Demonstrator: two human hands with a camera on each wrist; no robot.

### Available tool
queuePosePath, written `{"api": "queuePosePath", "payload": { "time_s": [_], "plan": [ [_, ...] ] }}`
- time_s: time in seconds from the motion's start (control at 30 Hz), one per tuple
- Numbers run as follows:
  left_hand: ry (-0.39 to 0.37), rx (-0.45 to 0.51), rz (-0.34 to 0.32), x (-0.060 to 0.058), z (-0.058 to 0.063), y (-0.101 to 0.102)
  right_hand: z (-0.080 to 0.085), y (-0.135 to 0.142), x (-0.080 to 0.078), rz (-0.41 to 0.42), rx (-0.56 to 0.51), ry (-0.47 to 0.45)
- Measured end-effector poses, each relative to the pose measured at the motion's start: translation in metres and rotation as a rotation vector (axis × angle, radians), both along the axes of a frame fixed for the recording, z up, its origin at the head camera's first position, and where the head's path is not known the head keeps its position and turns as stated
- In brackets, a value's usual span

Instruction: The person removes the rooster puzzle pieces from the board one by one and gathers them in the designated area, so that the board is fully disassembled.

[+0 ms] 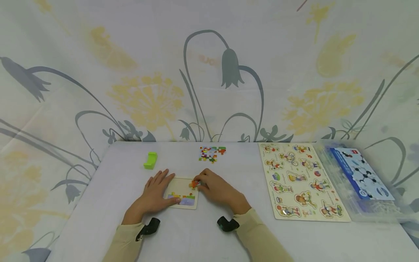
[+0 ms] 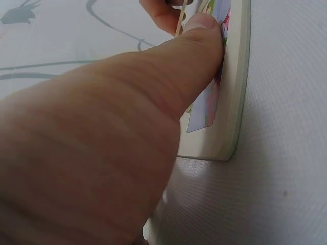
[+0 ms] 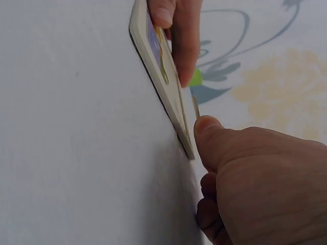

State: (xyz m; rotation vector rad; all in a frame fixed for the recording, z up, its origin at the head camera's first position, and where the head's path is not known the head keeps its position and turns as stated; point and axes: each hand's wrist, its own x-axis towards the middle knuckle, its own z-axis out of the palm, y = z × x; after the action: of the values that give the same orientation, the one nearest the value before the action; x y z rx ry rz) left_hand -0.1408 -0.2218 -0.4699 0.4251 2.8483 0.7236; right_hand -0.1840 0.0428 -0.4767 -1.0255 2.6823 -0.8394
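One held piece looks orange only from overhead.

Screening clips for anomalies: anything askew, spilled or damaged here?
Nothing stands out. The left hand rests on the part-filled board, the right hand pinches a piece near its right edge, and loose pieces lie grouped beyond it. No spill or damage visible.

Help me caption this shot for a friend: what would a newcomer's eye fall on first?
Likely the small puzzle board near the middle, where the left hand rests on its left side and the right hand pinches a piece near its right edge. Next, the big figure-covered board on the right, then the bright green block beyond the left hand.
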Motion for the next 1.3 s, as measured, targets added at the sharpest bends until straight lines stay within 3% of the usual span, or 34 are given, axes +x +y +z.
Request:
{"api": "queuePosePath", "payload": {
  "time_s": [0.27,0.43,0.67,0.87,1.3],
  "plan": [
    [-0.002,-0.001,0.004,-0.001,0.002,0.002,-0.008,0.031,-0.021,-0.168,-0.058,0.001],
    [-0.004,-0.009,0.007,-0.001,0.001,0.002,-0.012,0.051,-0.033,-0.302,-0.032,0.03],
    [-0.006,-0.01,0.008,-0.002,0.001,0.002,-0.012,0.064,-0.038,-0.473,-0.083,0.007],
    [-0.009,-0.003,0.009,0.0,0.002,0.002,-0.014,0.064,-0.038,-0.555,-0.147,-0.038],
    [-0.014,0.015,0.013,0.002,0.004,0.004,-0.022,0.061,-0.048,-0.636,-0.204,-0.022]
  ]
}}
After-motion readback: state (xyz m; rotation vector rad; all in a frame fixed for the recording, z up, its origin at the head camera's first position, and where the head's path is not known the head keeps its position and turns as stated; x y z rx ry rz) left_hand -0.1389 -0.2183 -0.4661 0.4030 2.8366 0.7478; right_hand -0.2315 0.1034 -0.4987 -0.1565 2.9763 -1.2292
